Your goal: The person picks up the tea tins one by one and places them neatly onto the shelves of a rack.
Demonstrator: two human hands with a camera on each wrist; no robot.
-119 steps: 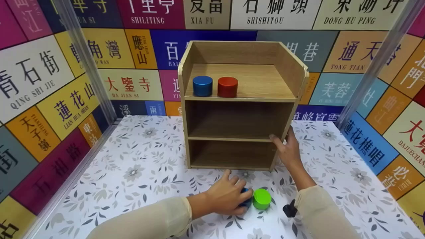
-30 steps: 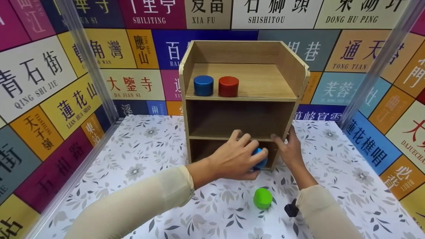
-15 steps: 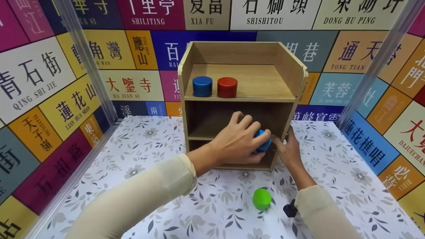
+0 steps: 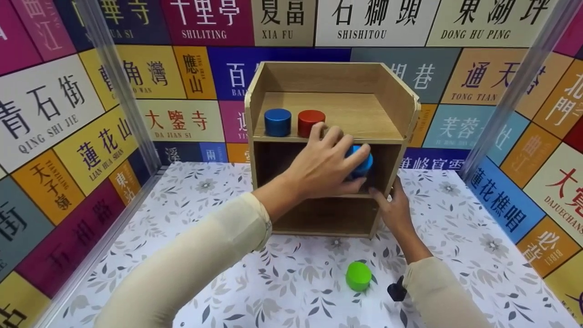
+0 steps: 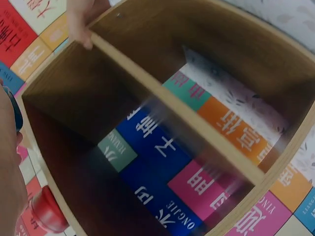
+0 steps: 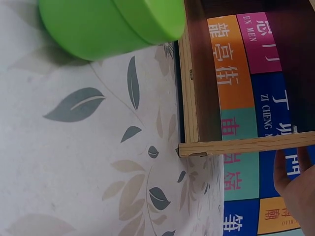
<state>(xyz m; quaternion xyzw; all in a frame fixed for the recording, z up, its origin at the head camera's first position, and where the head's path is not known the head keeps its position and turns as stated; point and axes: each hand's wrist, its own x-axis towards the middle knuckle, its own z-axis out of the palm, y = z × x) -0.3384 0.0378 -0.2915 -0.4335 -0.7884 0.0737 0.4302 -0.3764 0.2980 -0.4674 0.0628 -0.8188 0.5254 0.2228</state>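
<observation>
My left hand [image 4: 325, 164] grips a blue round tin [image 4: 363, 163] in front of the middle compartment of a small wooden shelf [image 4: 314, 231]. The fingers curl over the tin and hide part of it. On the shelf's right side, my right hand [image 4: 395, 205] holds the side panel, its thumb at the front edge near the middle board. Another blue tin [image 4: 278, 123] and a red tin [image 4: 311, 119] stand on the top board, at the left. A green tin [image 4: 359, 276] sits on the table before the shelf; its lid seam shows in the right wrist view.
A white tablecloth [image 4: 218, 273] with grey leaves and flowers lies under everything. Walls with coloured lettered panels [image 4: 182, 120] stand behind and on both sides, with clear corner posts. A small black object [image 4: 397, 290] is beside the right sleeve.
My left hand has taken the blue tin from beside the green one and raised it past the bottom compartment to upper middle height. The right hand keeps its hold on the shelf.
</observation>
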